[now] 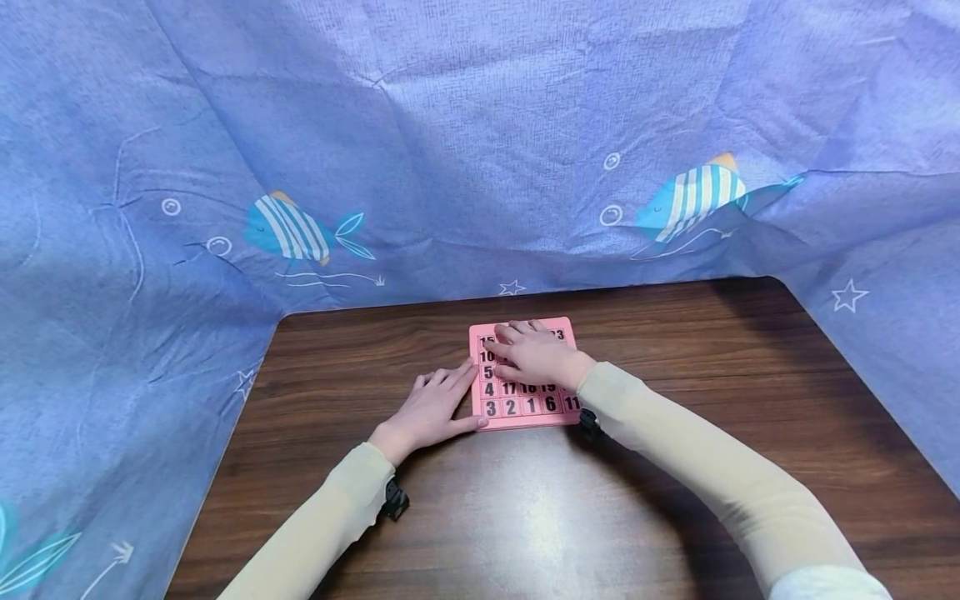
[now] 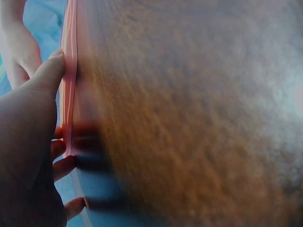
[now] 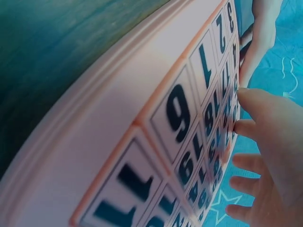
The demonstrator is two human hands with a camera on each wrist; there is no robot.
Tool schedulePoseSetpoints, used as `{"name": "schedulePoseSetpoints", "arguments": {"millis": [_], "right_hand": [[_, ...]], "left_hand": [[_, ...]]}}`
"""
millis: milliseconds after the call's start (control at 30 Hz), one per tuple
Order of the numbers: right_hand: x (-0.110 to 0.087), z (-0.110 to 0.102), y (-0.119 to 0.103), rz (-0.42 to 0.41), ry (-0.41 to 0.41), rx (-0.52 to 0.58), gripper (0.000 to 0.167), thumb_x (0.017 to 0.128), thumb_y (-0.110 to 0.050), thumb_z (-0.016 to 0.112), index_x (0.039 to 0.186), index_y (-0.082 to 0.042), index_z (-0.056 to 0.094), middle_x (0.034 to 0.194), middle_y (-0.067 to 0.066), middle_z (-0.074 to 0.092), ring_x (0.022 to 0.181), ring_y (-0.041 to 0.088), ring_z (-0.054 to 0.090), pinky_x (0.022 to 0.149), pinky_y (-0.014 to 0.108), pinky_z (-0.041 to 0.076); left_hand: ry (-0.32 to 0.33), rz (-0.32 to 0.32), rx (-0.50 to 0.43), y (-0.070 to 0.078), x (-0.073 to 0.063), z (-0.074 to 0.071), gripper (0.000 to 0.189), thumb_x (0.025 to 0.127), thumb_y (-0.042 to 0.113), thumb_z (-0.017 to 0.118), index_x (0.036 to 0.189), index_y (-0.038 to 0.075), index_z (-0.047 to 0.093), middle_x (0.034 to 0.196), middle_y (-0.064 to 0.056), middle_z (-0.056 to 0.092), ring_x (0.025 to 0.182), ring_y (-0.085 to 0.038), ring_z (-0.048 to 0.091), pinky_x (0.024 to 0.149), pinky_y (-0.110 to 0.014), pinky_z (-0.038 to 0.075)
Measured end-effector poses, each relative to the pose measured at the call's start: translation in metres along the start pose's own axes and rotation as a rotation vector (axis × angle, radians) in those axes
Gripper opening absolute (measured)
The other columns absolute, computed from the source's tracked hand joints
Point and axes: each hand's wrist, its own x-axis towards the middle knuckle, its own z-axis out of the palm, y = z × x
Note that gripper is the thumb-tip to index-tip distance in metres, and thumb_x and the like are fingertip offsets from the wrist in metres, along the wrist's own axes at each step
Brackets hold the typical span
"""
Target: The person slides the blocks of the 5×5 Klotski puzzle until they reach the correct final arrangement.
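Observation:
A pink number slide puzzle (image 1: 521, 423) lies flat on the table, its pale square tiles bearing black numbers. Along its left side is my left hand (image 1: 427, 412), fingers extended at the edge and thumb at the near left corner. In the left wrist view that thumb (image 2: 49, 73) touches the puzzle's side. Over the upper and middle tiles my right hand (image 1: 540, 358) is spread, hiding several of them. The right wrist view shows its fingers (image 3: 248, 163) loosely extended, with the thumb and index fingertips at the tiles; whether they press is unclear.
The dark wood-grain table (image 1: 337, 358) has rounded far corners. A blue cloth (image 1: 465, 150) printed with striped fish and stars hangs behind it and along both sides. Black wrist-camera mounts (image 1: 395, 500) sit under both cream sleeves (image 1: 697, 467).

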Motion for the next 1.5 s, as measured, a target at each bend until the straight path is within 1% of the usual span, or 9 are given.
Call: {"name": "schedulePoseSetpoints", "arguments": {"millis": [67,300,467,633,767,867,1000,1167,1500], "right_hand": [[-0.003,0.001,0.003,0.008,-0.001,0.001,0.058,0.109,-0.048,0.048,0.160,-0.022,0.045,0.164,0.018,0.039,0.151,0.039,0.035,0.119,0.061,0.028],[-0.019,0.003,0.016,0.007,0.057,0.010,0.055,0.107,-0.043,0.052,0.156,-0.017,0.052,0.156,0.021,0.048,0.144,0.041,0.043,0.114,0.063,0.033],[-0.025,0.003,0.021,0.000,0.084,0.018,0.054,0.106,-0.040,0.055,0.153,-0.015,0.054,0.155,0.023,0.048,0.143,0.043,0.044,0.112,0.064,0.035],[-0.023,0.008,0.017,-0.029,0.073,0.012,0.056,0.107,-0.043,0.053,0.154,-0.014,0.053,0.159,0.020,0.045,0.145,0.041,0.042,0.114,0.063,0.034],[-0.021,0.009,0.009,-0.076,0.057,-0.001,0.057,0.107,-0.047,0.051,0.156,-0.019,0.051,0.160,0.018,0.045,0.146,0.039,0.042,0.115,0.062,0.034],[-0.020,0.007,0.004,-0.092,0.047,0.001,0.056,0.107,-0.048,0.051,0.156,-0.022,0.051,0.160,0.019,0.044,0.146,0.039,0.041,0.115,0.062,0.033],[-0.019,0.006,0.002,-0.059,0.024,0.020,0.055,0.108,-0.049,0.050,0.157,-0.024,0.050,0.162,0.020,0.040,0.149,0.040,0.037,0.117,0.063,0.030],[-0.013,0.007,0.006,-0.007,0.043,0.024,0.054,0.108,-0.048,0.050,0.158,-0.026,0.048,0.163,0.021,0.040,0.149,0.041,0.036,0.116,0.063,0.030],[-0.004,0.005,0.008,0.027,0.050,0.022,0.055,0.108,-0.045,0.051,0.158,-0.024,0.049,0.160,0.023,0.042,0.147,0.044,0.039,0.117,0.063,0.031]], "left_hand": [[0.000,0.000,0.000,0.000,0.000,0.000,0.092,0.098,0.065,0.058,0.167,0.013,0.027,0.173,-0.004,0.023,0.145,-0.030,0.041,0.108,-0.054,0.034],[0.001,0.004,-0.010,0.002,0.000,-0.001,0.092,0.098,0.065,0.058,0.167,0.012,0.027,0.173,-0.005,0.023,0.145,-0.030,0.041,0.107,-0.054,0.034],[0.009,-0.002,-0.014,0.001,0.001,0.001,0.092,0.098,0.064,0.059,0.166,0.012,0.028,0.173,-0.006,0.024,0.145,-0.031,0.040,0.108,-0.055,0.034],[-0.003,-0.007,-0.004,0.001,0.000,0.002,0.092,0.098,0.066,0.057,0.167,0.013,0.026,0.173,-0.004,0.022,0.145,-0.030,0.040,0.108,-0.054,0.034],[-0.001,0.000,0.003,0.001,-0.001,0.001,0.093,0.098,0.066,0.057,0.167,0.013,0.026,0.173,-0.004,0.022,0.144,-0.030,0.041,0.107,-0.054,0.036],[0.005,0.001,0.011,0.001,0.000,0.002,0.092,0.098,0.066,0.057,0.167,0.013,0.026,0.173,-0.004,0.022,0.144,-0.030,0.042,0.106,-0.054,0.036],[-0.006,-0.002,0.024,0.000,0.001,0.001,0.093,0.098,0.068,0.055,0.168,0.014,0.023,0.174,-0.003,0.020,0.145,-0.030,0.041,0.107,-0.053,0.035],[0.004,0.001,0.016,0.001,0.000,0.000,0.092,0.098,0.066,0.057,0.167,0.013,0.027,0.173,-0.005,0.023,0.145,-0.030,0.041,0.107,-0.053,0.035],[0.010,0.002,0.009,0.000,0.000,0.002,0.092,0.098,0.065,0.058,0.166,0.012,0.028,0.173,-0.006,0.024,0.144,-0.031,0.041,0.107,-0.054,0.035]]}}
